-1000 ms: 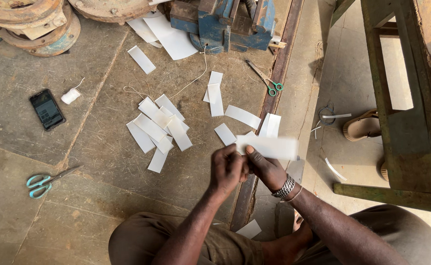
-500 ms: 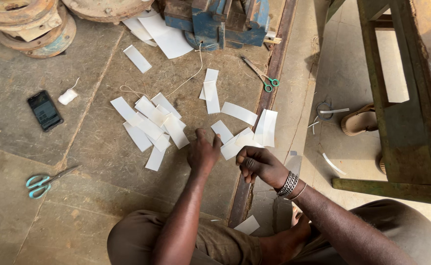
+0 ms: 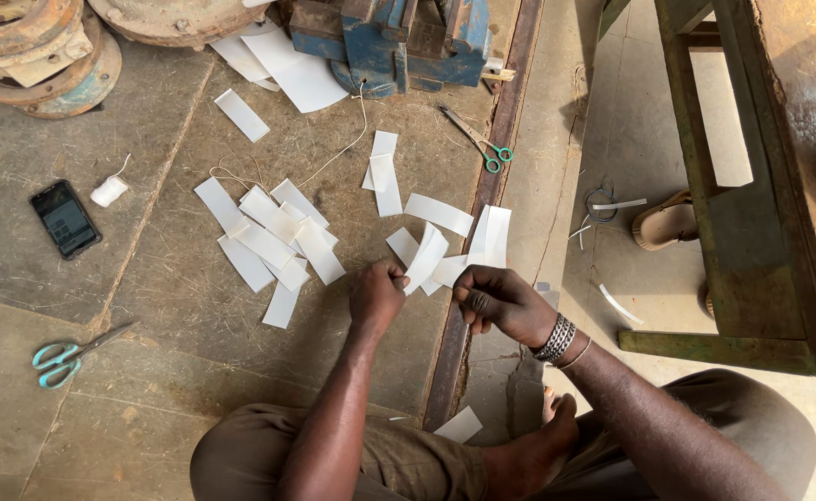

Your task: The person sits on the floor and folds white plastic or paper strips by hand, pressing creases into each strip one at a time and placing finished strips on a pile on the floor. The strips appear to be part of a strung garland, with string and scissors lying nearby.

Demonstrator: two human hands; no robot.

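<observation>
Knees and a bare foot [image 3: 556, 427] frame the near edge, where a stray white strip [image 3: 457, 425] lies on the floor. Just beyond, the left hand [image 3: 377, 295] is closed in a narrow pinch on one end of a paper strip [image 3: 425, 260], while the right hand [image 3: 501, 301], bangles at the wrist, curls shut just right of it; whether it grips the strip's other end I cannot tell. The strip's long axis runs up and right from the left grip, between both hands, nearer the left. Half a second ago the left hand reached farther out over the pile of strips [image 3: 269, 243]; now it sits back beside the right. Farther off lie teal scissors [image 3: 69, 353], a phone [image 3: 64, 219], small scissors [image 3: 480, 148] and a blue vise [image 3: 399, 42].
</observation>
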